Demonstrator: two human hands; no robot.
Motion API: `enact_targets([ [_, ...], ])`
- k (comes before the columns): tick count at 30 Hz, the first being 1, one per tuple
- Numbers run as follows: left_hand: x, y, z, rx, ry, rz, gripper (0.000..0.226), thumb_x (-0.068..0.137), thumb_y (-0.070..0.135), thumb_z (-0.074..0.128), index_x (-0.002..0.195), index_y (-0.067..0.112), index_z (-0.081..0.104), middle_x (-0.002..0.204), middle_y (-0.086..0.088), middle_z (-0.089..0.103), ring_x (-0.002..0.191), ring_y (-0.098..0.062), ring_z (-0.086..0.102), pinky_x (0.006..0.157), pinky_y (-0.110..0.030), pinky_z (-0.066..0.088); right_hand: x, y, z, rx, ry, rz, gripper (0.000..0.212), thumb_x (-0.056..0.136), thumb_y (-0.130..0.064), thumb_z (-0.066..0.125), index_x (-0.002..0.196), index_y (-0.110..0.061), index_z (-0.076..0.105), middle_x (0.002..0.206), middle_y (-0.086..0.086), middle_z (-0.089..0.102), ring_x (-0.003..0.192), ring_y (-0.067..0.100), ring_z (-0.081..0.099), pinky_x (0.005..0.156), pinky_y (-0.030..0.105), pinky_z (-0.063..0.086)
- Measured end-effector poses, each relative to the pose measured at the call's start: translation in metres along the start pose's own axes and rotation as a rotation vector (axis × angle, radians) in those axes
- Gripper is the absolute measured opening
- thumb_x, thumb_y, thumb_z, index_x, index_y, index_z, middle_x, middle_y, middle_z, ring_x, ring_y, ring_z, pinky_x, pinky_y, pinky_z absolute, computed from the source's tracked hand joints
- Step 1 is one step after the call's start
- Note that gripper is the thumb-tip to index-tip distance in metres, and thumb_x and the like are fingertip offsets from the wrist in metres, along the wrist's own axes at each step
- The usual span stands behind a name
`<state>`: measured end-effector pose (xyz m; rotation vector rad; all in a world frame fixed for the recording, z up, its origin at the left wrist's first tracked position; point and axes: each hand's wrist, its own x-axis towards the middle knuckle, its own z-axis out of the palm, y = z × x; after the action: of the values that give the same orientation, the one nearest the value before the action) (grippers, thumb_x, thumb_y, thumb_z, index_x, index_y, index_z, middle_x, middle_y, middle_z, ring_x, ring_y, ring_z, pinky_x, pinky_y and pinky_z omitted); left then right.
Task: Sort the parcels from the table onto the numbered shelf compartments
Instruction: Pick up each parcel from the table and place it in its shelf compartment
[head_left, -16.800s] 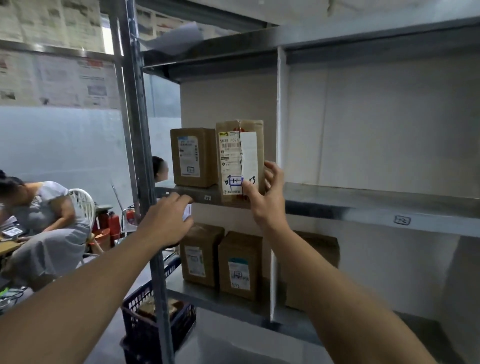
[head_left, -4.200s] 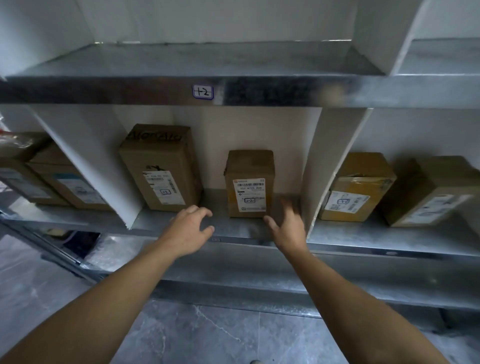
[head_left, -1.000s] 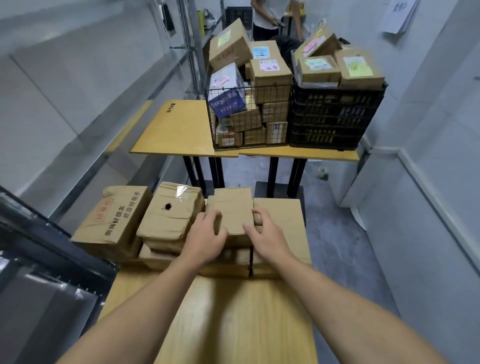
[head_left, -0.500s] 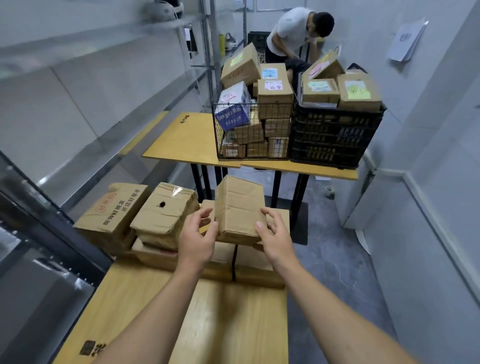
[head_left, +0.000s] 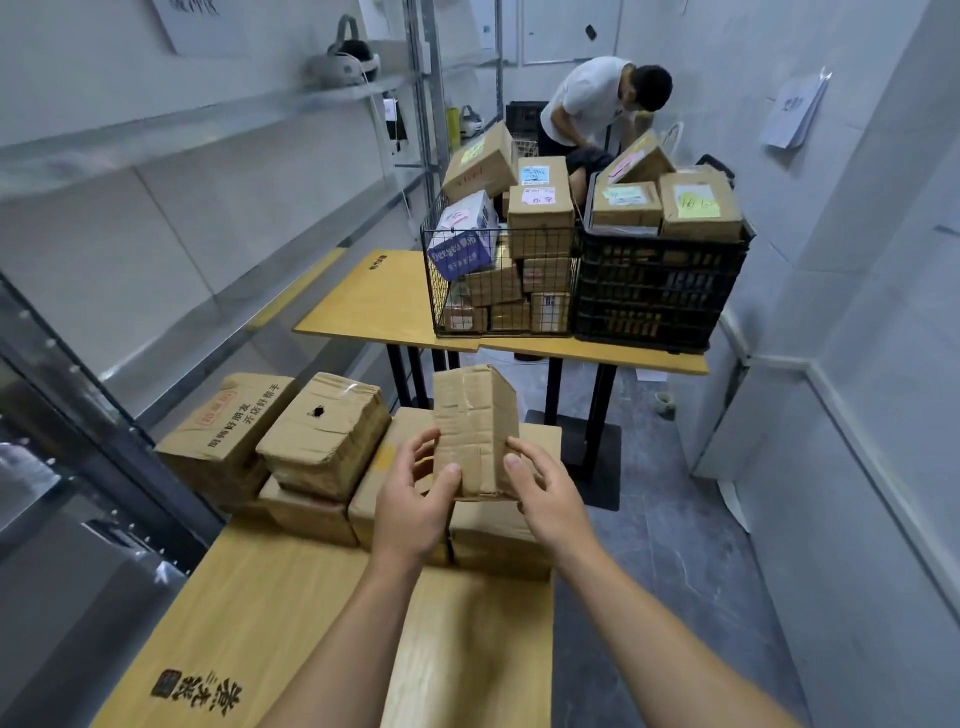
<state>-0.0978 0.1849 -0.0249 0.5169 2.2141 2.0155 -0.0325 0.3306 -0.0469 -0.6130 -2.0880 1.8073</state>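
The person is holding one brown parcel (head_left: 475, 426) between both hands, over the near worktop (head_left: 291, 623). The parcel is standing on end, a little tilted, with strips of clear tape running down its front face. The left grip (head_left: 415, 499) is clamped on the parcel's lower left edge, with the thumb lying on the front face and the fingers curling behind. The right grip (head_left: 550, 499) is clamped on the lower right edge in the same way. The parcel is sitting above two flat boxes (head_left: 498, 535) that are lying side by side on the worktop; I cannot tell if its lower edge is touching them.

To the left, a taped box with a dark hole (head_left: 324, 431) is resting on another box (head_left: 311, 514). Just beside it, a larger carton with printed characters (head_left: 228, 426) is lying at the worktop's left edge, next to the metal shelf (head_left: 156, 135).

Further away, a second worktop (head_left: 374, 301) is carrying a wire basket (head_left: 498, 280) and a black crate (head_left: 660, 291), both filled and topped with labelled parcels. Behind them another person in a white shirt (head_left: 592, 104) is bending over. A white headset (head_left: 345, 65) is lying on the upper shelf board.
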Motion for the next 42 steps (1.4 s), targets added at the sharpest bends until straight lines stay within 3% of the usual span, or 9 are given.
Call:
enact_targets([
  [7,-0.009,0.007,0.008,0.025,-0.001,0.028,0.038,0.085,0.025,0.067,0.115,0.045,0.055,0.11,0.015,0.066,0.11,-0.006,0.061,0.09,-0.039,0.055,-0.012,-0.007,-0.003,0.15,-0.033,-0.06,0.032,0.095,-0.033,0.067,0.122,-0.04,0.053,0.121,-0.015,0.064,0.114,0.003,0.061,0.09,0.023,0.055],
  [12,-0.009,0.012,0.003,-0.049,0.061,-0.019,0.029,0.091,0.015,0.062,0.113,0.034,0.061,0.108,0.002,0.066,0.105,-0.012,0.064,0.09,-0.045,0.056,-0.013,-0.013,-0.009,0.307,0.044,-0.072,0.028,0.1,-0.02,0.06,0.117,-0.042,0.055,0.12,-0.002,0.07,0.111,0.012,0.067,0.09,0.035,0.059],
  [18,-0.01,0.014,0.004,0.137,0.118,0.066,0.034,0.088,0.017,0.069,0.119,0.026,0.059,0.115,0.017,0.054,0.099,0.018,0.053,0.075,-0.009,0.049,-0.015,-0.014,-0.008,0.464,0.017,-0.01,0.03,0.103,-0.012,0.053,0.127,-0.03,0.054,0.115,0.006,0.073,0.105,0.022,0.071,0.082,0.039,0.061],
  [20,-0.009,0.011,0.003,0.111,0.117,0.041,0.037,0.083,0.028,0.071,0.118,0.03,0.059,0.115,0.019,0.053,0.106,0.014,0.052,0.078,-0.015,0.049,-0.016,-0.013,-0.009,0.501,0.022,0.007,0.032,0.104,-0.011,0.051,0.13,-0.029,0.051,0.114,0.006,0.074,0.106,0.025,0.07,0.085,0.046,0.06],
  [24,-0.011,0.006,-0.002,-0.036,0.063,-0.055,0.05,0.072,0.044,0.072,0.12,0.035,0.061,0.117,0.014,0.065,0.115,-0.013,0.06,0.093,-0.046,0.054,-0.017,-0.013,-0.013,0.473,0.023,-0.015,0.034,0.104,-0.011,0.049,0.128,-0.035,0.054,0.118,0.003,0.071,0.108,0.024,0.069,0.085,0.048,0.06],
  [28,-0.011,0.01,-0.006,0.006,0.04,-0.016,0.045,0.077,0.034,0.07,0.121,0.034,0.061,0.114,0.016,0.067,0.11,-0.013,0.062,0.091,-0.05,0.054,-0.018,-0.018,-0.018,0.327,0.015,-0.076,0.035,0.106,-0.009,0.045,0.121,-0.036,0.062,0.125,0.0,0.064,0.104,0.014,0.07,0.081,0.037,0.061],
  [33,-0.011,0.018,-0.01,0.12,0.047,0.079,0.04,0.085,0.02,0.069,0.117,0.041,0.058,0.114,0.021,0.064,0.106,-0.001,0.06,0.082,-0.043,0.058,-0.014,-0.021,-0.022,0.164,0.0,-0.084,0.025,0.101,-0.027,0.058,0.116,-0.047,0.061,0.123,-0.014,0.064,0.11,0.011,0.066,0.088,0.04,0.06],
  [36,-0.015,0.019,-0.012,0.212,0.073,0.161,0.045,0.086,0.011,0.069,0.118,0.041,0.055,0.117,0.02,0.06,0.107,0.005,0.057,0.079,-0.024,0.056,-0.016,-0.021,-0.02,0.14,-0.059,-0.072,0.026,0.096,-0.038,0.065,0.116,-0.051,0.055,0.128,-0.015,0.061,0.106,0.008,0.067,0.085,0.036,0.061],
  [42,-0.028,0.012,-0.02,0.316,0.11,0.227,0.046,0.084,0.011,0.071,0.123,0.031,0.057,0.117,0.022,0.057,0.109,0.006,0.054,0.078,-0.016,0.052,-0.02,-0.019,-0.011,0.167,-0.13,-0.029,0.047,0.089,-0.033,0.075,0.109,-0.065,0.047,0.135,-0.008,0.058,0.115,0.017,0.065,0.086,0.041,0.061],
])
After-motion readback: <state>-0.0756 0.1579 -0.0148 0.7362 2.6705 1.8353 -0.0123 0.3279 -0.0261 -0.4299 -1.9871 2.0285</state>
